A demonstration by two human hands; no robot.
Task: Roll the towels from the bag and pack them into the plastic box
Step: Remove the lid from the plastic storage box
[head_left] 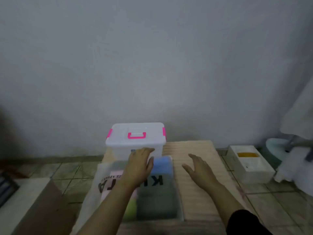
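Pink clips and a pink handle mark the box (pixel 135 139), lid on, standing at the far left corner of the beige mat (pixel 199 167); its long axis runs left to right along the mat's far edge. My left hand (pixel 139 164) reaches toward the box's near wall with fingers straight and together, fingertips at or on the plastic, though I cannot tell whether they touch; my right hand (pixel 198 167) hovers spread and relaxed over the bare mat, holding nothing.

The bag (pixel 105 184) lies on the mat's near left part, just in front of the box, clear film with black lettering; its long axis runs from me toward the box. Inside lie the towels: a blue one (pixel 162 165) at the far end, a pink one (pixel 116 173) beside it, a grey one (pixel 155 200) and a green one (pixel 132 207) nearer me.

I judge the towels soft, light and floppy, best taken by a short edge; the film looks slippery; the box looks stiff and light, and its side clips must open first.
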